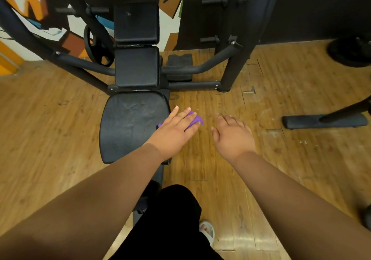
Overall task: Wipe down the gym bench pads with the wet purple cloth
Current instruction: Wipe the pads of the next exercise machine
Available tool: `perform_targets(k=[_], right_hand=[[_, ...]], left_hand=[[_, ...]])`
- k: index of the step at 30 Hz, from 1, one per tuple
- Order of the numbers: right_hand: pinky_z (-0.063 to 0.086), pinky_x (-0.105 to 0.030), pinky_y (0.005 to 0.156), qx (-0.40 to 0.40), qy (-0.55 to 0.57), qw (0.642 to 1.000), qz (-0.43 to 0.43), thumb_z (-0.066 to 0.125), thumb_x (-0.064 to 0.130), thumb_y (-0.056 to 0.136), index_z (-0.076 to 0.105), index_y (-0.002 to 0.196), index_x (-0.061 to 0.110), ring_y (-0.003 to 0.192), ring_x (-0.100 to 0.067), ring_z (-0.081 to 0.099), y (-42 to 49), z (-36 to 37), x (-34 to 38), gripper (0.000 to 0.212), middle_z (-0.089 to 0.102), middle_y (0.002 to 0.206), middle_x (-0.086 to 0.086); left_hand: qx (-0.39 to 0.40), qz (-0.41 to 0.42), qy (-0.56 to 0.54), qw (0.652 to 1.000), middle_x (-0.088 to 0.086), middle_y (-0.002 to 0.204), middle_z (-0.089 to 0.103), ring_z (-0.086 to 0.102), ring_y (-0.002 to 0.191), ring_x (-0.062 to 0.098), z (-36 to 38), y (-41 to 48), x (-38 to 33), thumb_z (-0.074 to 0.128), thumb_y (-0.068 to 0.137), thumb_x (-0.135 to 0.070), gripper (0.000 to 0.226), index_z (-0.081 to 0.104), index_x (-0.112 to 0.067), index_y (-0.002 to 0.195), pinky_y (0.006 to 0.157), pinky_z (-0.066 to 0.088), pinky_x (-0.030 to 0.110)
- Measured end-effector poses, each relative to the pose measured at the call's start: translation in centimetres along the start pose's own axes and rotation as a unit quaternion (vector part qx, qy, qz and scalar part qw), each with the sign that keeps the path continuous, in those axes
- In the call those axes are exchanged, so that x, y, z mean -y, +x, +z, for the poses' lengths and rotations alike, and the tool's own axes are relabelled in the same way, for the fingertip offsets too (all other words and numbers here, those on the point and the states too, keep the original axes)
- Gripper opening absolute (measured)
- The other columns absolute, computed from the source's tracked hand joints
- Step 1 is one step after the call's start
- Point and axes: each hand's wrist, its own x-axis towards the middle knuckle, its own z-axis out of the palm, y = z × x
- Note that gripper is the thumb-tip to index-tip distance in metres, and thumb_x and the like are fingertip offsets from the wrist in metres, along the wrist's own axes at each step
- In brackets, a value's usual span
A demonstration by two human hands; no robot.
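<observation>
— The hands?
— Right hand (232,134) loose, empty, over the floor (265,99). Left hand (176,129) holds the purple cloth (194,119) just past the right edge of the seat pad (130,127).
— Beyond?
— Two back pads (136,67) rise at its far edge.

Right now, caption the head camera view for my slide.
Left hand holds a purple cloth at the right edge of the black padded bench seat; right hand hovers open over wooden floor.
</observation>
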Motion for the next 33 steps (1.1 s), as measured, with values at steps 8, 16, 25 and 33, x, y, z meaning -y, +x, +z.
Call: perform_targets(k=[8,16,25,33], right_hand=[[0.020,-0.039,0.115,0.021,-0.035,0.999,-0.036,0.026,0.040,0.103,0.027,0.151,0.020,0.142,-0.024,0.028,4.3,0.6,2.5,0.052,0.038,0.151,-0.002],[0.020,-0.039,0.115,0.066,-0.062,0.992,-0.088,0.026,0.040,0.103,0.026,0.151,0.020,0.142,-0.024,0.026,11.5,2.5,7.3,0.052,0.036,0.152,-0.003],[0.017,-0.038,0.116,0.090,-0.073,0.988,-0.102,0.027,0.040,0.103,0.022,0.153,0.021,0.146,-0.022,0.018,18.1,4.6,9.4,0.054,0.027,0.157,-0.004],[0.019,-0.037,0.115,0.137,-0.070,0.977,-0.150,0.031,0.039,0.101,0.025,0.152,0.021,0.145,-0.022,0.022,23.1,7.0,7.2,0.054,0.029,0.156,-0.003]], left_hand=[[-0.003,-0.027,-0.039,0.999,0.009,0.163,0.001,-0.007,0.149,0.029,3.1,1.6,3.1,0.044,0.097,0.000,0.071,0.007,-0.017,0.155,0.119,0.006,0.038],[-0.035,-0.048,-0.078,0.995,0.015,0.161,0.012,0.001,0.149,0.033,7.2,3.1,9.8,0.045,0.095,0.002,0.065,0.021,-0.012,0.153,0.118,-0.003,0.041],[-0.099,-0.050,-0.080,0.991,0.024,0.123,0.062,0.057,0.118,0.043,10.1,6.4,14.8,0.083,0.052,0.008,0.065,0.068,0.000,0.115,0.094,0.045,0.052],[-0.040,-0.106,-0.131,0.985,0.025,0.120,0.063,0.061,0.112,0.043,11.6,9.4,15.4,0.087,0.049,0.007,0.071,0.066,0.000,0.117,0.083,0.053,0.054]])
